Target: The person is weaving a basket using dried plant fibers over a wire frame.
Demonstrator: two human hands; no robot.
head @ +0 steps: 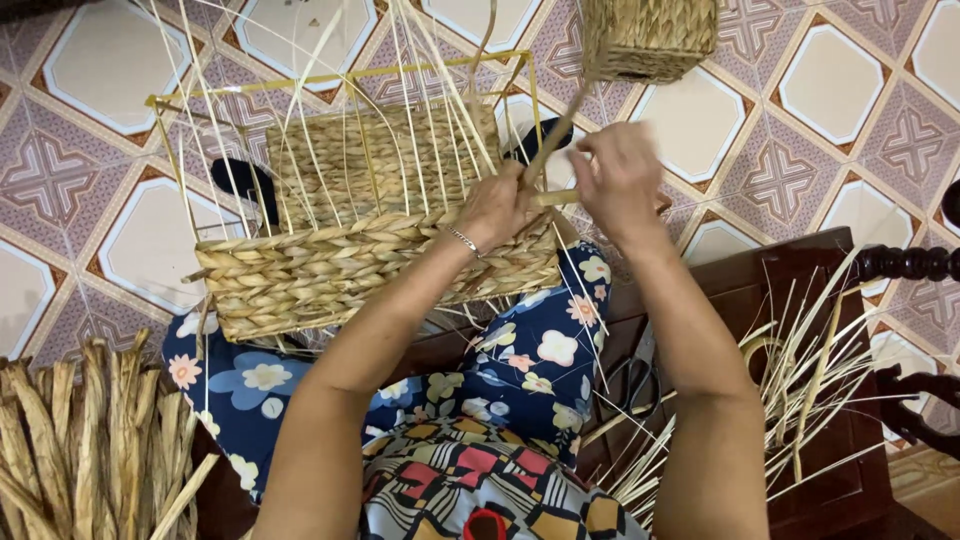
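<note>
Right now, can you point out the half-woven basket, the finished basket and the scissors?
half-woven basket [370, 270], head view, on its woven front wall.
finished basket [650, 35], head view, on its woven side.
scissors [632, 385], head view, on the dark handles, lying on the wooden bench.

Half-woven basket on my lap, finished basket beyond it on floor. Reed bundle left; loose strips right on bench.
</note>
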